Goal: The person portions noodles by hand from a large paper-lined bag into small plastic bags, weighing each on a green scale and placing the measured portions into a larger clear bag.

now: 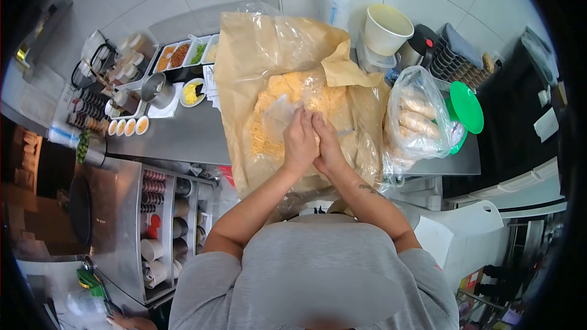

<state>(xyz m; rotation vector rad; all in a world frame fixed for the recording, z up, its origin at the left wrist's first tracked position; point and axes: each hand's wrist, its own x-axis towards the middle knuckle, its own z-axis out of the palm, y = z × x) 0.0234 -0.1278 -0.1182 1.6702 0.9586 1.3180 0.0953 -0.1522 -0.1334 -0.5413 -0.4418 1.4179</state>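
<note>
My left hand (299,140) and my right hand (331,142) are pressed together, palms facing, above a heap of orange crumbs (269,137). Their fingers are closed, and a little pale orange shows between the palms, but I cannot make out what it is. The crumbs lie in a large brown paper bag (244,49) that is spread open on the counter, with clear plastic around it. Just beyond my left hand, a translucent plastic piece (279,116) rests on the crumbs.
On the right stands a clear bag of bread rolls (418,116) beside a green lid (466,107). A cream bucket (387,27) is behind. At left are food trays (180,55), a metal pot (158,90), a plate of yellow food (192,92) and several small sauce cups (128,126).
</note>
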